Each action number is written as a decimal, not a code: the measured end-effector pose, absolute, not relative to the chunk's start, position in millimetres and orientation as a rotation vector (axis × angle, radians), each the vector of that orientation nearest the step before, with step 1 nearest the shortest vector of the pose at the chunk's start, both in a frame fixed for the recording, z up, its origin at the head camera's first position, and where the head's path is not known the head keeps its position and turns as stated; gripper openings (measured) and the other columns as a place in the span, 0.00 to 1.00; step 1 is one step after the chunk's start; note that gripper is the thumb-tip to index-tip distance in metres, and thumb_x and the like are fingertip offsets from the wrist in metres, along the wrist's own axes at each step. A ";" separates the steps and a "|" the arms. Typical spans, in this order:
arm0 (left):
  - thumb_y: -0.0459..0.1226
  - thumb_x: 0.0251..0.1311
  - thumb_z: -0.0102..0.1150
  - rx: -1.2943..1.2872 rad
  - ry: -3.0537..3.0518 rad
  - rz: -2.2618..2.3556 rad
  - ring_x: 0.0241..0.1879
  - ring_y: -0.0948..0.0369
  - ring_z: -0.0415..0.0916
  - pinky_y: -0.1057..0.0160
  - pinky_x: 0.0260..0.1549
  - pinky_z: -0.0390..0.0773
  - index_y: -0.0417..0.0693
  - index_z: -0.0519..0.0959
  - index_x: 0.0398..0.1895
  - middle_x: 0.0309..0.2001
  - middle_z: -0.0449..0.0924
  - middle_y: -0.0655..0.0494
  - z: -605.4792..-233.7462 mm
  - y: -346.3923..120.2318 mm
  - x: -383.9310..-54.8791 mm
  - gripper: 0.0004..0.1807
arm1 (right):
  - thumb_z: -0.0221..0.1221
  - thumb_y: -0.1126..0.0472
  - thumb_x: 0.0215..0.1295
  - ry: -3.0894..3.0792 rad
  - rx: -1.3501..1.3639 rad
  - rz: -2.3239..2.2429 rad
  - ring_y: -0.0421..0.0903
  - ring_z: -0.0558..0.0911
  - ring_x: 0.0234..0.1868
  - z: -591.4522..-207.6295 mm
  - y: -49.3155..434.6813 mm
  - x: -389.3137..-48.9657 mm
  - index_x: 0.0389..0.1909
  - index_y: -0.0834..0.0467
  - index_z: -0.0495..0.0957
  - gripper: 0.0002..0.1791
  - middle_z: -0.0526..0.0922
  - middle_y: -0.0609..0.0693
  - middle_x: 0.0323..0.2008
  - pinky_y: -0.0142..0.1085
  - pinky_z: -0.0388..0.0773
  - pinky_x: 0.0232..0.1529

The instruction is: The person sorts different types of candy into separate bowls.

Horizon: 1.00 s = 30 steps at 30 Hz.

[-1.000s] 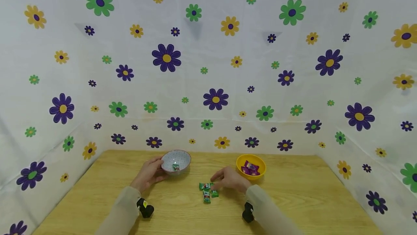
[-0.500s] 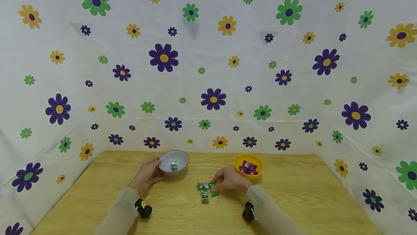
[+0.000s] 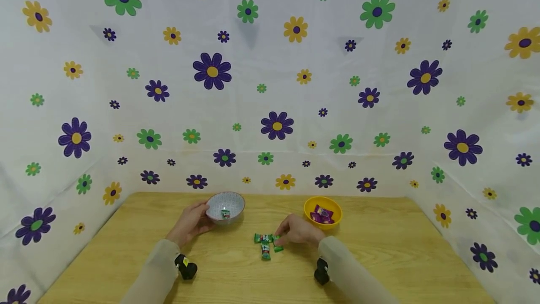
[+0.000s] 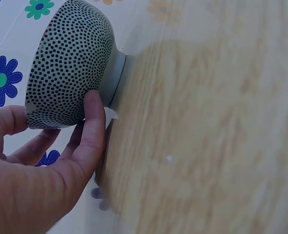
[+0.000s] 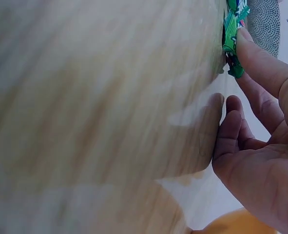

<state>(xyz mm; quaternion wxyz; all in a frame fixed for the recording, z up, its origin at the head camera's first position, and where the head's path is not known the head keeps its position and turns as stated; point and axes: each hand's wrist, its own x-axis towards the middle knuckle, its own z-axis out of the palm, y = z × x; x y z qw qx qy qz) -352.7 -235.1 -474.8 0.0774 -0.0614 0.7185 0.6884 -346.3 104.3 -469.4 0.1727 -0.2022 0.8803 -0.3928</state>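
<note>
White flower-printed sheeting (image 3: 249,107), patterned in purple, green and yellow, encloses the far side and both flanks of the work area. Wood-grained table (image 3: 236,278): spans the width between the side sheets. Pale sleeves (image 3: 153,269) enter from the near edge, one on each side. Left hand (image 3: 191,225): its digits curl against the left side of a patterned bowl (image 3: 237,203), gripping it; the left wrist view shows one fingertip near the foot and another at the rim. Right hand (image 3: 301,231): lowered near the table's middle, just left of and nearer than a yellow bowl (image 3: 322,200). Patterned bowl: dark dots outside, reddish rim. Yellow bowl: at the right, well apart from the first. Black devices (image 3: 186,268) sit at both wrists. Purple packets (image 3: 322,214) lie grouped inside the yellow bowl. Green packets: one small packet (image 3: 225,214) lies in the patterned bowl; a crosswise packet (image 3: 262,238) and a lengthwise packet (image 3: 265,251) rest close together between the bowls; beside them, a third packet (image 3: 279,248) is pinched between the right thumb and index finger; whether it is raised cannot be told.
</note>
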 end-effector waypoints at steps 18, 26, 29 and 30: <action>0.42 0.76 0.37 -0.201 2.135 2.084 0.58 0.48 0.69 0.49 0.57 0.77 0.38 0.50 0.76 0.68 0.59 0.35 -471.7 -234.4 -354.7 0.31 | 0.69 0.60 0.58 2.501 -0.585 -1.154 0.43 0.73 0.33 -470.7 105.4 -350.8 0.31 0.55 0.86 0.03 0.84 0.45 0.32 0.32 0.72 0.37; 0.42 0.76 0.38 -0.207 2.128 2.101 0.54 0.50 0.71 0.47 0.56 0.78 0.37 0.51 0.76 0.67 0.61 0.34 -474.8 -233.5 -355.5 0.31 | 0.68 0.57 0.59 2.461 -0.473 -1.295 0.46 0.72 0.36 -475.5 110.0 -353.3 0.34 0.57 0.85 0.07 0.83 0.47 0.36 0.34 0.68 0.38; 0.42 0.76 0.39 -0.224 2.128 2.110 0.53 0.50 0.73 0.49 0.54 0.80 0.38 0.53 0.75 0.67 0.62 0.35 -475.6 -233.6 -356.4 0.30 | 0.68 0.57 0.59 2.447 -0.436 -1.342 0.46 0.71 0.38 -475.0 110.1 -354.0 0.36 0.57 0.86 0.08 0.83 0.48 0.37 0.35 0.67 0.41; 0.42 0.76 0.39 -0.216 2.127 2.109 0.54 0.50 0.72 0.49 0.54 0.80 0.37 0.52 0.75 0.67 0.62 0.34 -475.7 -233.7 -356.6 0.30 | 0.68 0.57 0.59 2.436 -0.422 -1.360 0.46 0.71 0.39 -474.5 109.9 -354.1 0.36 0.57 0.85 0.09 0.83 0.48 0.38 0.35 0.67 0.42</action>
